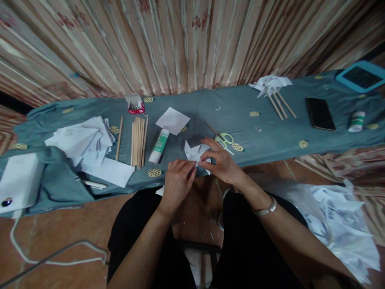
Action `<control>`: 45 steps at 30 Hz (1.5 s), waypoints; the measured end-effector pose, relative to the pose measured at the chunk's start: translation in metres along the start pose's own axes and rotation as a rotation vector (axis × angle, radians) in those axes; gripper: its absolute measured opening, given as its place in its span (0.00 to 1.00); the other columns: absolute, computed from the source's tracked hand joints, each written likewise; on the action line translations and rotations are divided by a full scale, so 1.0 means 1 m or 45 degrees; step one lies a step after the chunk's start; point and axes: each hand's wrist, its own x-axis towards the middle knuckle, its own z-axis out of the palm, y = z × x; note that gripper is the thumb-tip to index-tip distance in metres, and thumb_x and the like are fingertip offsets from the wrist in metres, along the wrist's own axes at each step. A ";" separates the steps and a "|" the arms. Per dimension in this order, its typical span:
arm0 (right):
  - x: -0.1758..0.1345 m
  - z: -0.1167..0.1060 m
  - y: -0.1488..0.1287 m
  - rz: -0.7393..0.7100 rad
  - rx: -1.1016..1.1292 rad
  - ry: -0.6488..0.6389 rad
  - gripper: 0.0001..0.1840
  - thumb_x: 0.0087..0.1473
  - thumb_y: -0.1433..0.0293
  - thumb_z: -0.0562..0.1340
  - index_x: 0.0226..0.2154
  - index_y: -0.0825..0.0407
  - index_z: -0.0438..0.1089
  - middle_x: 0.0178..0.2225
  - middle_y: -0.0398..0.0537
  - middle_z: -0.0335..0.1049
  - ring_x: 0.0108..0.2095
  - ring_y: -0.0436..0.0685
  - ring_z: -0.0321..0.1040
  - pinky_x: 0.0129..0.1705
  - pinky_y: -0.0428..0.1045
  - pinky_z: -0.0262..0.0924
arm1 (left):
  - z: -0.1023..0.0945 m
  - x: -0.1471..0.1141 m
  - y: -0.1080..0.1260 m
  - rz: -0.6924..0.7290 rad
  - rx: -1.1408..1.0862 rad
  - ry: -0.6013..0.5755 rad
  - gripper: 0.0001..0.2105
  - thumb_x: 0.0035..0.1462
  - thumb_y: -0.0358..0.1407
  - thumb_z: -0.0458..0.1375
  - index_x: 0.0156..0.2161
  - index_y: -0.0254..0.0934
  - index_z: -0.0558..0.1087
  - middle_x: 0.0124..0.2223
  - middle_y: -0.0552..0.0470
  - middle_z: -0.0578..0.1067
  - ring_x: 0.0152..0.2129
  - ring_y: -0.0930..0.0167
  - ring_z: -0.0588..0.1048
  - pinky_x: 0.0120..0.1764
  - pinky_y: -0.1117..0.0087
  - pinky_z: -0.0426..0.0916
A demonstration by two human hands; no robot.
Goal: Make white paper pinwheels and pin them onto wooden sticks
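A white paper pinwheel (192, 151) with pointed vanes is held between both hands at the table's front edge. My left hand (179, 180) pinches its left lower side, fingers closed together. From the right, my right hand (221, 161) grips the paper near its middle between thumb and fingers. Just behind the right hand lie green-handled scissors (224, 139), blades pointing away. A green and white glue stick (159, 146) rests to the left, touching or close to a square sheet of white paper (173, 120). The fingers cover the pinwheel's centre.
Several wooden sticks (138, 142) lie left of the glue stick, near a small red box (136, 106) of metal bits. Further left is a paper pile (81, 138). Pinwheels on sticks (272, 85), a phone (319, 114) and another glue stick (357, 121) lie right.
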 end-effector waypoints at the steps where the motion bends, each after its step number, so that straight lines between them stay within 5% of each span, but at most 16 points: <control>1: 0.000 0.001 -0.001 0.005 0.001 0.008 0.03 0.50 0.70 0.65 0.26 0.50 0.73 0.59 0.52 0.63 0.64 0.64 0.53 0.63 0.63 0.49 | 0.001 0.000 0.000 -0.005 -0.013 0.009 0.09 0.61 0.32 0.55 0.46 0.36 0.72 0.41 0.47 0.78 0.38 0.65 0.73 0.41 0.62 0.65; 45: -0.001 0.002 0.007 0.018 -0.065 0.093 0.07 0.54 0.71 0.59 0.33 0.48 0.73 0.57 0.50 0.64 0.63 0.64 0.53 0.61 0.64 0.52 | 0.003 0.003 0.003 -0.092 -0.218 -0.002 0.08 0.59 0.29 0.57 0.41 0.38 0.77 0.40 0.48 0.77 0.39 0.66 0.71 0.44 0.61 0.67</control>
